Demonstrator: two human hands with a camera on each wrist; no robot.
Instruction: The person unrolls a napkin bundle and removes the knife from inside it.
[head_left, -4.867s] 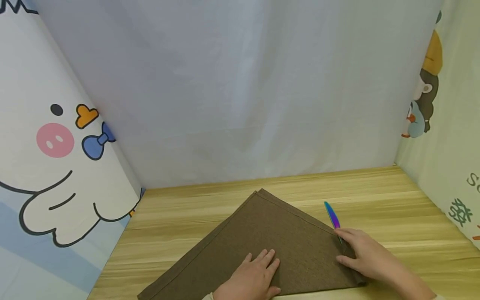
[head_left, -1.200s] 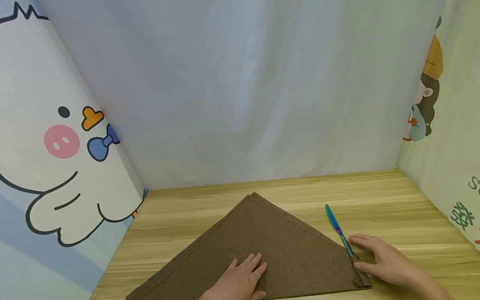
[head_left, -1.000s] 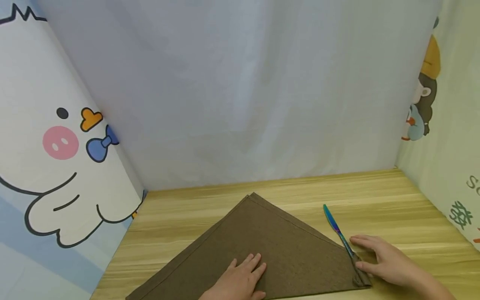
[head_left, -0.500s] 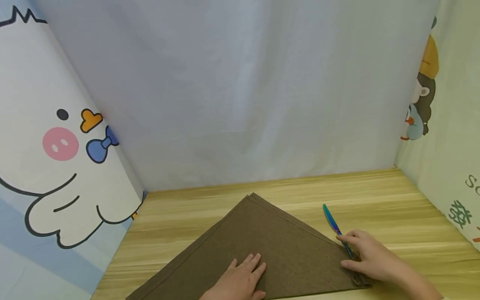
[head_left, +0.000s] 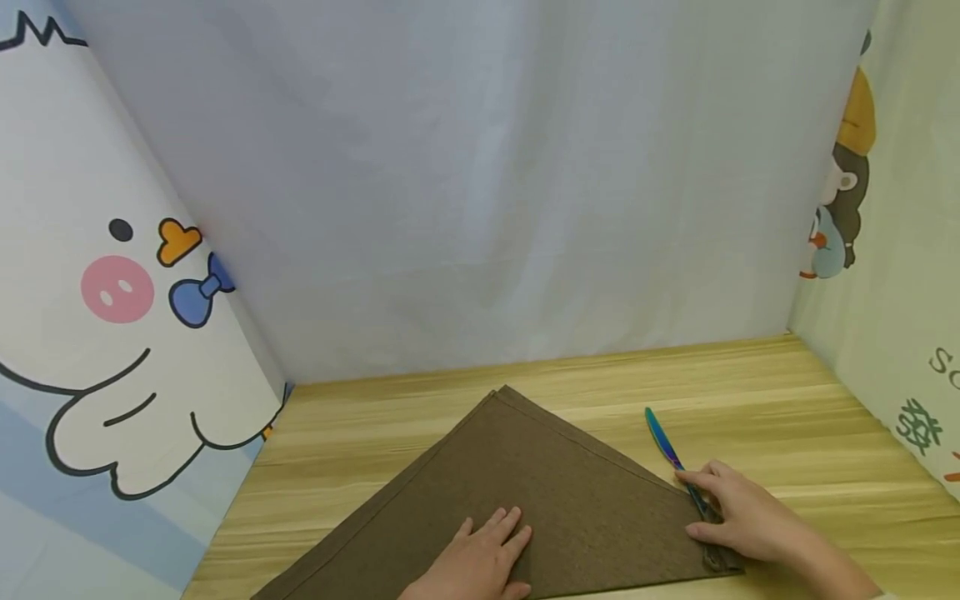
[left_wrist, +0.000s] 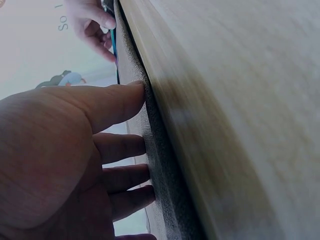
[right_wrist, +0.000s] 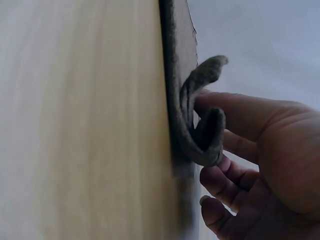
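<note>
A brown cloth napkin point(head_left: 570, 508), folded into a triangle, lies on the table with its point away from me. My left hand point(head_left: 480, 558) rests flat on its middle, fingers spread; the left wrist view shows these fingertips point(left_wrist: 125, 175) touching the cloth. At the right corner lies a table knife point(head_left: 660, 435) with a shiny blue-purple blade pointing away. Its handle runs beneath my right hand point(head_left: 742, 512) beside the turned-up corner. In the right wrist view the cloth's end point(right_wrist: 200, 125) curls up, and the thumb and fingers of my right hand point(right_wrist: 265, 140) hold it.
The wood-grain table point(head_left: 375, 417) ends at a pale curtain point(head_left: 480, 208) behind. Printed cloth walls stand on both sides, a white cartoon bird point(head_left: 120, 283) on the left one point(head_left: 45, 183) and cartoon figures on the right one point(head_left: 900, 250).
Over the last second my right hand has moved a little left and forward, from beside the knife handle to over it. My left hand has stayed in place on the napkin.
</note>
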